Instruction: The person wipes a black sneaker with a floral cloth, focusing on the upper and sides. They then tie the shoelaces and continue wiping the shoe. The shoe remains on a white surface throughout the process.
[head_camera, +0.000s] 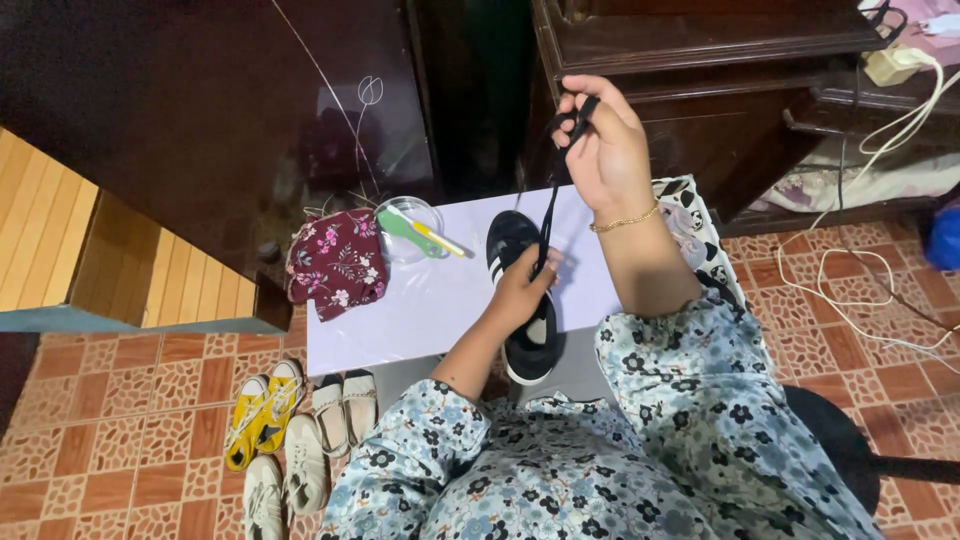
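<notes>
- Black sneaker (520, 300): lies at frame centre on a low white table (420, 300), with its heel end overhanging the near table edge toward the person. It has white side stripes and a white sole rim.
- Orientation: the long axis runs from the upper left (toe, toward the top of the frame) to the lower right (heel, toward the bottom). The opening faces up.
- Left hand (522, 290): rests on the middle of the sneaker, fingers curled onto the upper at the lacing area, pinning the shoe in place.
- Right hand (600, 150): raised above the table in the upper centre of the frame, fingers pinched shut on the black shoelace (550, 190). The lace runs taut, down and slightly left, to the shoe.
- Handling, as a judgement: the shoe appears light, with a soft upper and a firmer sole. The best holds are the midfoot or the heel. The lace is limp and thin, and slides unless pinched near its end.
- Surroundings: a clear plastic dish (408, 228) holding green and yellow tools, and a maroon floral cloth (338, 262), lie at the table's left end.
- Floor, lower left: yellow sneakers (262, 410) and white shoes (340, 410) stand on patterned tiles.
</notes>
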